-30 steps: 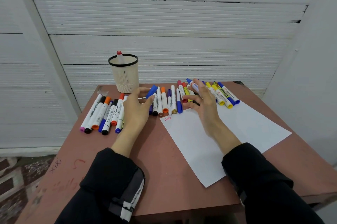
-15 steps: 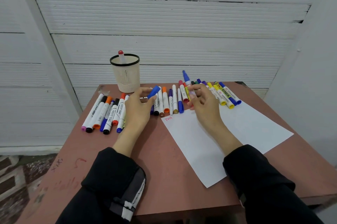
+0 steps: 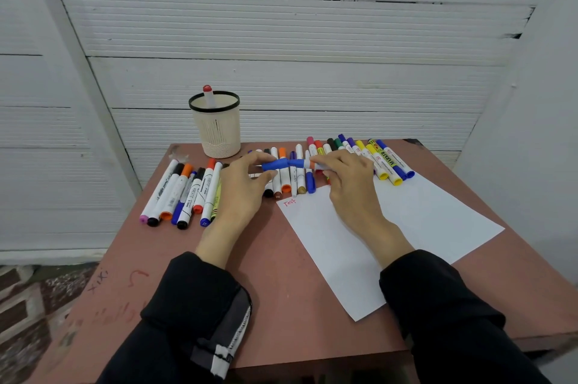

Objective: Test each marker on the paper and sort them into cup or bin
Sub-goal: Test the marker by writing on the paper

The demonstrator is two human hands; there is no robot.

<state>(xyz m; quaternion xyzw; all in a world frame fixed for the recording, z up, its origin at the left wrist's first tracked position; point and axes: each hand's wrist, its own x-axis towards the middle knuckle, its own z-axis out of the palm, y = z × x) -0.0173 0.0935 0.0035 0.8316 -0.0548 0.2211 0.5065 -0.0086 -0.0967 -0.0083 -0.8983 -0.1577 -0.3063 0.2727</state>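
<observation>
The left hand [image 3: 247, 183] pinches a blue cap [image 3: 274, 164] between thumb and fingertips, while the right hand [image 3: 344, 178] holds a blue marker [image 3: 305, 163] by its barrel, fingers curled round it. Cap and marker lie end to end in one line, meeting between the two grips; whether the cap is seated or just touching cannot be told. Both are held just above a row of markers [image 3: 289, 177] lying side by side on the tabletop [image 3: 281, 283].

Just beyond the right grip lies another cluster of markers [image 3: 384, 161], yellow and blue among them. To the left of the left grip is a third group of markers [image 3: 184, 192], mostly white-barrelled. Beyond the left grip stands a cream mesh cup [image 3: 217, 130] with a black rim, a red-capped marker [image 3: 208, 95] upright in it.

Beneath the right wrist lies the white paper [image 3: 406, 227], with "Test" written in red [image 3: 290, 202] at its near-left corner. Both forearms wear black sleeves [image 3: 438, 305].
</observation>
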